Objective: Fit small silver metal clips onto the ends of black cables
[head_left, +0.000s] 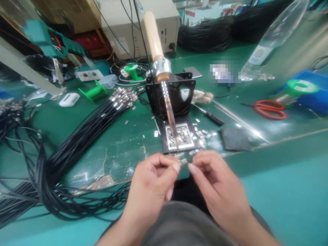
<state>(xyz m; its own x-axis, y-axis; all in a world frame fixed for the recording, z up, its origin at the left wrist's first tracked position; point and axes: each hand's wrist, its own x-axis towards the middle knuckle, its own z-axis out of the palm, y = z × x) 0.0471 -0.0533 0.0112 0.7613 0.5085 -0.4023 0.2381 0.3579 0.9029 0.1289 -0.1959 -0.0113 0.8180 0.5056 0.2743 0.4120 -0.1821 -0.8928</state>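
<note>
Pinching a small metal piece at the fingertips of the left hand, near the front edge of the tabletop, and covering part of it from sight. Closing the thumb and forefinger of the right hand to a narrow pinch just beside that piece, with anything caught there too small to tell. Running both forearms out of view at the bottom, around a dark lap showing only in part. Facing a soldering iron, handle up and shaft slanting down over a small tray, with the very tip hard to make out among the bits inside. Seeing a black fan partly hidden behind the iron, and loose metal bits smeared by blur to the tray's right. Losing a bundle of black cables past the left edge, and the top of a clear bottle past the upper one. Finding a thing near the bottle broken into squares, beyond naming.
</note>
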